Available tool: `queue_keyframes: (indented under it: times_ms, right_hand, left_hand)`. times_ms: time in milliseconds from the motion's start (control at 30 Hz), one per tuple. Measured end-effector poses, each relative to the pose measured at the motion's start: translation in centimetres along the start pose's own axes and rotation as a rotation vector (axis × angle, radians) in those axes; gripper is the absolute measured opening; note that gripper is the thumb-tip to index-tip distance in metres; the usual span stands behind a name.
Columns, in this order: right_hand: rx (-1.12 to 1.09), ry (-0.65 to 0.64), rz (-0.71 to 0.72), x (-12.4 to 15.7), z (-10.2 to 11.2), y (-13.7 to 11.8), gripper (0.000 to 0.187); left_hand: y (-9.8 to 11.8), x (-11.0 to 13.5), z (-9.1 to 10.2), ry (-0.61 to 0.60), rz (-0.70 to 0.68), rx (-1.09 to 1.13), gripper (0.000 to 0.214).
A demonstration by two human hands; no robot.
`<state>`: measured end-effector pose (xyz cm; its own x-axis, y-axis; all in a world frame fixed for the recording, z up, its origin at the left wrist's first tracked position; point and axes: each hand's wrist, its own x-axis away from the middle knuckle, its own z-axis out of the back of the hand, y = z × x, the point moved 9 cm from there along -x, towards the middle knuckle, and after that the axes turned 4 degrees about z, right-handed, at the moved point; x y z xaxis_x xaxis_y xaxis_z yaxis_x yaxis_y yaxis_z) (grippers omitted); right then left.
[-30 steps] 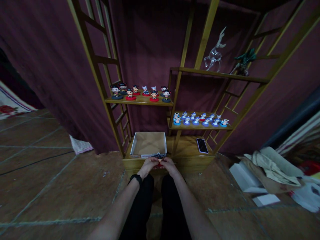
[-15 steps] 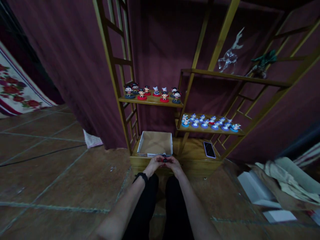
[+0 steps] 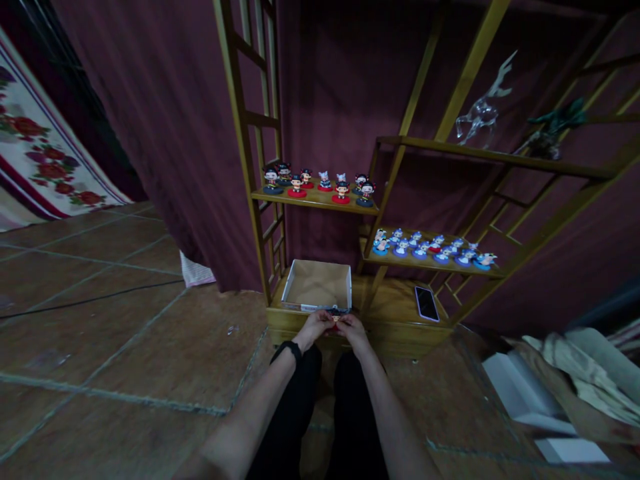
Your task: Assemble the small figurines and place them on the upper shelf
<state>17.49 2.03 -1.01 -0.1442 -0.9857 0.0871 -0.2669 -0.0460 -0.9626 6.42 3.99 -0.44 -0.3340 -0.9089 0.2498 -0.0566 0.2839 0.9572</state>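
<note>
With my left hand (image 3: 318, 325) and right hand (image 3: 353, 328) I am pinching one small figurine (image 3: 336, 318) just before the cardboard box (image 3: 319, 283); its face is showing again, so I am probably still turning it, not releasing.

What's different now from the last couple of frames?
The view swung left, so the shelves sit further right in the picture and more floral cloth shows. The figure's face shows again, after being out of sight half a second ago. Nothing was grasped or released: left hand and right hand still hold it. Box and phone stayed put.
</note>
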Motion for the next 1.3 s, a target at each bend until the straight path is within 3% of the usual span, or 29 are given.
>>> queue_keyframes:
  times_ms: [400,600,900,1300]
  right_hand:
    - [0.108,0.012,-0.009,0.2,0.2,-0.5,0.028]
    - [0.156,0.008,0.103,0.0,0.3,-1.7,0.019]
    - [0.053,0.013,0.219,-0.1,-0.2,-2.6,0.021]
    - [0.167,-0.045,0.246,0.1,-0.4,-3.2,0.01]
  left_hand:
    - [0.2,-0.1,0.0,0.01,-0.043,0.112,0.029]
    - [0.9,-0.1,0.4,0.045,-0.079,0.145,0.039]
    - [2.0,0.1,0.3,0.015,-0.126,0.179,0.029]
    - [1.9,0.1,1.2,0.044,-0.147,0.165,0.028]
